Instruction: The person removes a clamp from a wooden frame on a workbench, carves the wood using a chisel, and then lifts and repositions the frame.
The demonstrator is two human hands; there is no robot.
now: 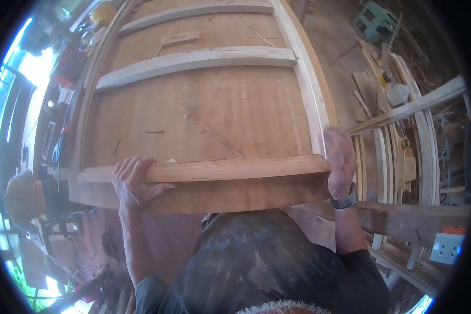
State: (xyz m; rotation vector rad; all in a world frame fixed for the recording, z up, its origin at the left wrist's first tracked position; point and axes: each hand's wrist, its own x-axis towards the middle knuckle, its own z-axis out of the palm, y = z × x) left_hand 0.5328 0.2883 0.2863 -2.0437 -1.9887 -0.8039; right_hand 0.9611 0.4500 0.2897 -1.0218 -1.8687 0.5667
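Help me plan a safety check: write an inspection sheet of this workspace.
Surface: wooden panel with crosspieces
Job's things: front rail along the panel's near edge
Clutter: wood slivers and a small wood block on the panel
Left hand: fingers over the rail, thumb in front
Right hand: blurred at the rail's right end; contact unclear
Cables: none clearly seen
Surroundings: timber, a socket plate and a green object at right

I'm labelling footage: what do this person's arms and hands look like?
The left hand and right hand are ungloved. Dark sleeves leave the forearms bare. A grey wristband, perhaps a watch, shows on the right only.
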